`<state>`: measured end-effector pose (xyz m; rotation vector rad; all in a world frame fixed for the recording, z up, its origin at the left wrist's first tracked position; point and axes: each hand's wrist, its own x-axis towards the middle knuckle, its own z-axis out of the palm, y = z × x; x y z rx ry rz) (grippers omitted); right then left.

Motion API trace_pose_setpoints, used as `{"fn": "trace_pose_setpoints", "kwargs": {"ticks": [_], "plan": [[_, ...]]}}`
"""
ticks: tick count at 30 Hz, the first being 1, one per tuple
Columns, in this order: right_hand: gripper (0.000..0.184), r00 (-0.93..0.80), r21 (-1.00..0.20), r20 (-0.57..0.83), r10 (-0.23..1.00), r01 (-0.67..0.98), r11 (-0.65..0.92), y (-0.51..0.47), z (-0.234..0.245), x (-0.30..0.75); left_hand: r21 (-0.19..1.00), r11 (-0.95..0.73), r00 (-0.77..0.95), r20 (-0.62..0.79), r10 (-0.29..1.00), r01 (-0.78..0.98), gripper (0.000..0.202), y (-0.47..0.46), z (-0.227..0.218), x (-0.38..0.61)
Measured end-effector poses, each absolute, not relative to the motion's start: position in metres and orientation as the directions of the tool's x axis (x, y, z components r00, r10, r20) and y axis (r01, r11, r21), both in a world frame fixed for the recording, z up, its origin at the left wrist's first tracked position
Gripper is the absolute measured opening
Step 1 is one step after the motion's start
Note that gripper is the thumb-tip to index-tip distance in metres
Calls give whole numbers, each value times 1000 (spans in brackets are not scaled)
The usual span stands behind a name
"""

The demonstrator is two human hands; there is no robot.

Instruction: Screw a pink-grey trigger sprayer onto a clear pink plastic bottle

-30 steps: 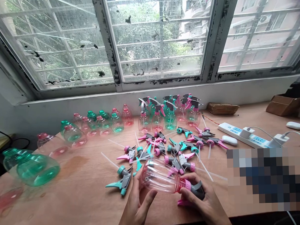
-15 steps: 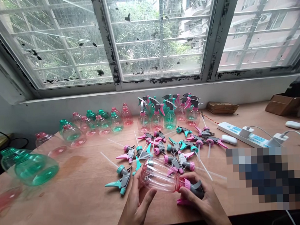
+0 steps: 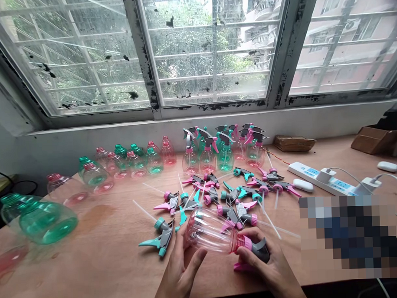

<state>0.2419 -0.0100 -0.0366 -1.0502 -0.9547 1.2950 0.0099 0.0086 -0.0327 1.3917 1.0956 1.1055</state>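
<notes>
A clear pink spray bottle (image 3: 212, 232) lies on its side between my hands, its neck pointing right. My left hand (image 3: 186, 264) is wrapped round the bottle's base end. At the neck, the fingers of my right hand (image 3: 265, 259) grip the pink collar of the grey spray head (image 3: 259, 250), which sits on the bottle mouth. The pink trigger (image 3: 244, 267) shows below, partly covered by my right hand. Just beyond the bottle lie several loose spray heads in pink, teal and grey, among them a teal and grey one (image 3: 160, 237) left of my left hand.
Bottles without heads stand along the left and back, including a green bottle (image 3: 48, 224). Several bottles with heads, such as a green one (image 3: 225, 154), stand at the back middle. A power strip (image 3: 323, 179), white case (image 3: 303, 185) and cardboard box (image 3: 377, 134) are on the right.
</notes>
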Motion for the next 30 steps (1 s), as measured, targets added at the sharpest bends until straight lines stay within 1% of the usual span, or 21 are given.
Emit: {"fn": "trace_pose_setpoints", "kwargs": {"ticks": [5,11,15,24,30], "plan": [[50,64,-964,-22,998,-267,-4,-11,-36,241,992,-94,167,80,983,79,74,9,-32,10],[49,58,-968,-24,998,-251,-8,-11,-36,243,990,-124,109,115,987,71,72,8,-29,13],[49,50,-968,-21,999,-253,-8,-11,-36,243,988,-124,116,112,987,95,73,7,-26,14],[45,37,-967,-3,999,-255,6,-12,-36,243,992,-98,96,91,991,75,71,5,-22,17],[49,52,-966,-17,999,-257,-3,-12,-34,243,991,-100,98,91,991,91,71,6,-23,17]]}}
